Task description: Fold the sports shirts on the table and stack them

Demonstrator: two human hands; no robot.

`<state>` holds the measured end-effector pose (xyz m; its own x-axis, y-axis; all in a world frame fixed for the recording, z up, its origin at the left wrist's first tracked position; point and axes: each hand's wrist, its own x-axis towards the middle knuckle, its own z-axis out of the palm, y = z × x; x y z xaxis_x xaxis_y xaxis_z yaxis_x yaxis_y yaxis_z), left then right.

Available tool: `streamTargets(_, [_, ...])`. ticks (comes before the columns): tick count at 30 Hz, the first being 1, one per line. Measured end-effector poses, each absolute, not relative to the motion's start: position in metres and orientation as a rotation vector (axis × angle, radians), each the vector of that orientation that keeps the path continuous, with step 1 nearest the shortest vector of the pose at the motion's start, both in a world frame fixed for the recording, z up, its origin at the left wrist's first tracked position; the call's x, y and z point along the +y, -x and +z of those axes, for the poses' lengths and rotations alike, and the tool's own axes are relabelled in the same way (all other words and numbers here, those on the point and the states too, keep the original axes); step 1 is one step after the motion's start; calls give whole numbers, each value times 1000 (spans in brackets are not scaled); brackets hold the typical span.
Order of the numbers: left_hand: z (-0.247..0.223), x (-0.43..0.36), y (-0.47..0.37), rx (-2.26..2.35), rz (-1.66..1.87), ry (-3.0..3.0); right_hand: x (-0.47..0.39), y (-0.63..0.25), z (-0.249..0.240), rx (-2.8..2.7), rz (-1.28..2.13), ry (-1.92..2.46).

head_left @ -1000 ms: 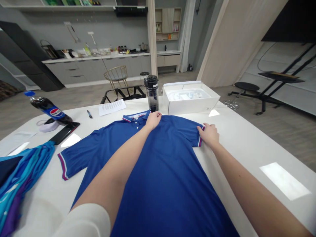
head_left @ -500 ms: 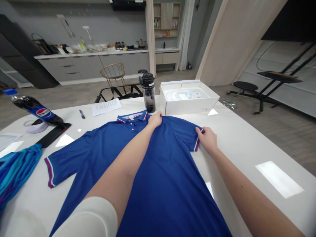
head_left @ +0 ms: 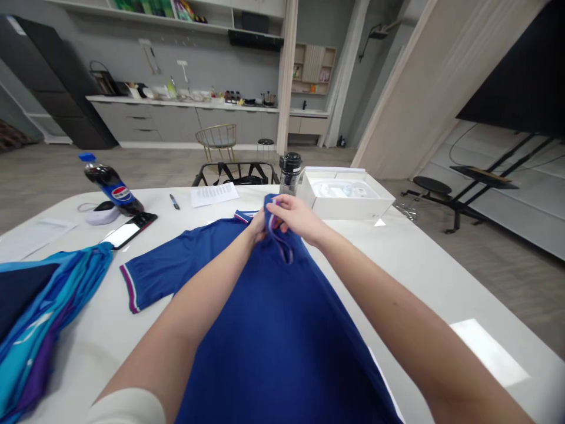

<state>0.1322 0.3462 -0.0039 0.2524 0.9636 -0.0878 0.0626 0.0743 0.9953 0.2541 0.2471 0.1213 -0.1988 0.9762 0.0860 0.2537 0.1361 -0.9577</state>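
Observation:
A blue polo shirt [head_left: 273, 330] with red-and-white trim lies spread over the white table, its collar toward the far side. My right hand [head_left: 295, 217] pinches the trimmed cuff of the right-side sleeve, which is folded in and lifted over the shoulder. Close beside it, my left hand [head_left: 258, 228] is closed on the shirt's shoulder near the collar, its fingers partly hidden behind the cloth. On the left the other sleeve [head_left: 154, 274] lies flat on the table.
Beyond my hands stand a black-lidded bottle [head_left: 290, 171] and an open white box [head_left: 348, 197]. Leftward are a cola bottle [head_left: 112, 187], a phone [head_left: 132, 229], a pen [head_left: 175, 202], a paper sheet [head_left: 215, 194] and a bunched teal-and-purple garment [head_left: 57, 312].
My right hand has brought the sleeve cuff inward from the right, up to my left hand at the shoulder. The sleeve is now folded over. The view has shifted.

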Motion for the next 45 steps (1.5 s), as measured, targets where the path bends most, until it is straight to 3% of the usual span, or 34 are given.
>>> streamTargets(2, [-11,336,-82,1033,812,-1201,270,-224,95,-1659,1113,1302])
streamTargets(7, [-29,304,16,1145,693,-961,308,-237,18,-1858,391,1767])
streamTargets(14, [-31,272,8,1709,582,-1668,322,-270,-31,-1982,225,2032])
streamTargets(18, [-28,268,2,1722,591,-1725,326,-282,-42,-1937,151,2069])
streamTargets(26, [-11,291,-3,1183,1106,-1402,368,-313,-29,-1832,252,1890])
streamTargets(31, [-37,312,-2,1471,1037,-1296,382,-310,-33,-1872,248,2006])
streamTargets(38, [-40,279,-14,1779,1010,-2001,354,-282,-33,-1665,-9,1984])
streamTargets(41, [-40,251,-24,1674,783,-2390,318,-263,-31,-1846,-53,1846])
streamTargets(45, [-56,225,-31,1644,413,-2491,263,-254,-46,-2130,70,1819])
